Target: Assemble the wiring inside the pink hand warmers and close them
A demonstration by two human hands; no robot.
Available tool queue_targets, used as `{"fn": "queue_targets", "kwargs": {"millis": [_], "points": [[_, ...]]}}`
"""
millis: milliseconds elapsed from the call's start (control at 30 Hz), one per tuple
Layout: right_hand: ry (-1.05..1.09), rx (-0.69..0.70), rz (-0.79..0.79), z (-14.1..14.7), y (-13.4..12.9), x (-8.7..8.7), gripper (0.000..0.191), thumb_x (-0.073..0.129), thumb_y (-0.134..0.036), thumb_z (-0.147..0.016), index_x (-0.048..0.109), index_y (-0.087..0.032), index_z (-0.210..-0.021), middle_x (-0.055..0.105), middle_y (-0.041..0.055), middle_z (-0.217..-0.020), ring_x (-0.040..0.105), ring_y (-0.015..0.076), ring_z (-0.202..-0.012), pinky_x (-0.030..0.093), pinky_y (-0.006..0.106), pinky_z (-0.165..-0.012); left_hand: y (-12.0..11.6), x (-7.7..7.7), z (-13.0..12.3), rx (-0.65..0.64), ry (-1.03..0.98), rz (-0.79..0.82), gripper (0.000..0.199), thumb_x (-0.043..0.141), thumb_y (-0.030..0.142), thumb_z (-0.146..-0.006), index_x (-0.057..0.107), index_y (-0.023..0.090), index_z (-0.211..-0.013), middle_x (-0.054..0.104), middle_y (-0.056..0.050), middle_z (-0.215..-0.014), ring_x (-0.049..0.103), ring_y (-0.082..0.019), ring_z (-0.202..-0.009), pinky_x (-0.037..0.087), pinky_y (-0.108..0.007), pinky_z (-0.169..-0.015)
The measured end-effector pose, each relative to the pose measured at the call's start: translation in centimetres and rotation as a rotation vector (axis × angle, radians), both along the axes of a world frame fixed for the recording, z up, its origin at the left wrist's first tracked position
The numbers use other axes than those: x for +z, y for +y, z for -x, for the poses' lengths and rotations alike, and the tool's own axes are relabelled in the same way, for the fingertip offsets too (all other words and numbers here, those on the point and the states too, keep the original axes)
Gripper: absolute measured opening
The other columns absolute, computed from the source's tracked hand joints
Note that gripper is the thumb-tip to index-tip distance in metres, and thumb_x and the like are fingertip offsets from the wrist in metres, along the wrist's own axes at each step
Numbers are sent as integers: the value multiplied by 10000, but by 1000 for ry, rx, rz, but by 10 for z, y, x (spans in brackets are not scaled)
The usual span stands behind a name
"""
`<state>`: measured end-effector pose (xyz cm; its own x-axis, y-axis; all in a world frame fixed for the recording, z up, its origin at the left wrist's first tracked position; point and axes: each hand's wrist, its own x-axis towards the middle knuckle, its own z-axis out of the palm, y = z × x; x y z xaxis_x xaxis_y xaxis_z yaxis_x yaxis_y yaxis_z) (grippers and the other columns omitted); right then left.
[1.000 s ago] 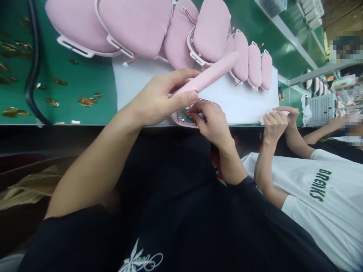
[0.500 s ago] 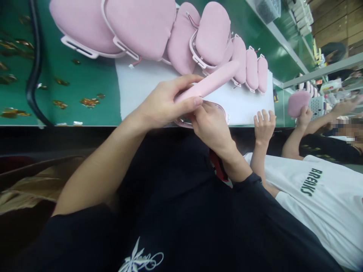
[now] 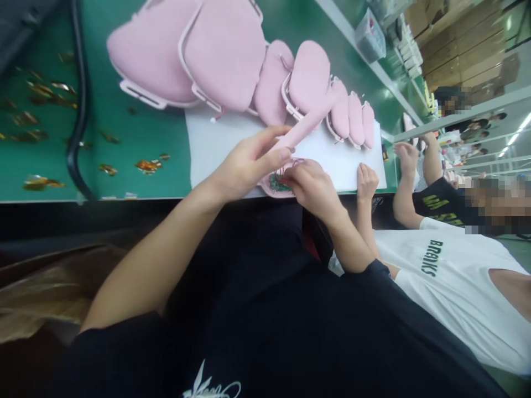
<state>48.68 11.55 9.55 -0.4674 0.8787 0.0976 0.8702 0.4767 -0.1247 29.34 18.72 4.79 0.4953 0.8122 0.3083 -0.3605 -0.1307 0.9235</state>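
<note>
My left hand (image 3: pixel 253 163) grips a pink rounded shell (image 3: pixel 305 124), holding it tilted up edge-on, thumb on the near face. Just below it lies an open pink casing half (image 3: pixel 279 193) at the table's front edge. A green circuit board (image 3: pixel 274 181) and thin reddish wires (image 3: pixel 297 162) show inside. My right hand (image 3: pixel 311 185) bends over this casing with thumb and fingers pinched together at the board. Whatever sits between those fingertips is too small and covered to make out.
Several closed pink casings (image 3: pixel 226 55) stand in a row on the white sheet (image 3: pixel 207 149). To the left are a black cable (image 3: pixel 78 110) and gold film scraps (image 3: pixel 148 166) on the green table. A co-worker's hand (image 3: pixel 367 182) rests near the sheet's right end.
The view has shifted, so the row of casings sits lower. My right fingers have come out from under the raised shell, uncovering the board and wires. The co-worker's hand has lowered.
</note>
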Motion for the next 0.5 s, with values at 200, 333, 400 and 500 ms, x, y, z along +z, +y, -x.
{"fn": "queue_targets", "kwargs": {"millis": [200,333,400,500], "points": [[75,92,-198,-20,-20,-56,240,500,-199,-1103,724,-188,-1188,763,120,-1156,694,218,-1105,569,435,-1087,-4,-17,4,-54,137,55,852,638,802,-880,617,205,-1487,660,-124,-1490,605,-393,-1401,459,-515,-1261],[17,200,-369,-18,-17,-85,187,600,-234,-1078,750,-163,-1164,771,120,-1261,720,206,-1153,584,394,-1125,3,-35,12,-77,239,4,800,627,769,-870,602,309,-1525,664,-91,-1500,587,-468,-1405,441,-621,-1262],[1,275,-431,-20,-12,-93,195,629,-271,-1073,761,-147,-1146,778,109,-1278,729,195,-1165,581,347,-1144,7,-42,16,-62,274,-26,661,602,724,-889,611,444,-1488,658,4,-1518,592,-462,-1408,467,-620,-1243],[-19,296,-407,-21,-11,-100,225,617,-315,-1089,770,-164,-1152,781,95,-1293,733,172,-1187,568,309,-1160,8,-49,21,-26,341,-89,606,469,726,-923,570,537,-1490,672,65,-1497,654,-442,-1342,564,-587,-1146]]}}
